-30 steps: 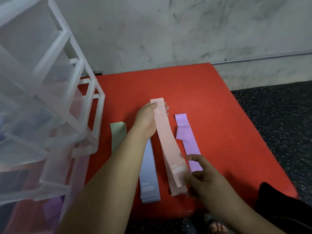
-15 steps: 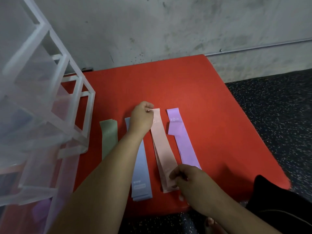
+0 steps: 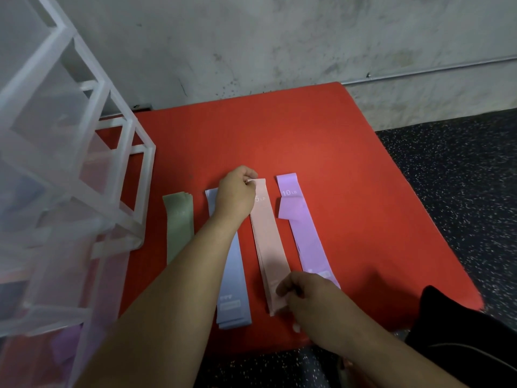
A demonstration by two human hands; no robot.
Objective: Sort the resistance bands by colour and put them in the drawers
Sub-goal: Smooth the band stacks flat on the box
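Several flat stacks of resistance bands lie side by side on a red mat [image 3: 321, 141]: green bands [image 3: 179, 228], blue bands [image 3: 233, 287], pink bands [image 3: 270, 245] and purple bands [image 3: 305, 236]. My left hand [image 3: 236, 196] pinches the far end of the pink bands, its forearm crossing over the blue stack. My right hand [image 3: 310, 301] grips the near end of the pink bands and hides part of the purple stack's near end. The pink bands lie flat on the mat between both hands.
A translucent white plastic drawer unit [image 3: 64, 191] stands at the left on the mat's edge, with something purple seen through its lower part. A grey concrete wall runs behind. Dark speckled floor [image 3: 461, 191] lies to the right. A black garment [image 3: 461, 340] sits at the lower right.
The pink band was held lifted and slanted a second ago; both hands have lowered it flat onto the pink stack, between the blue and purple bands.
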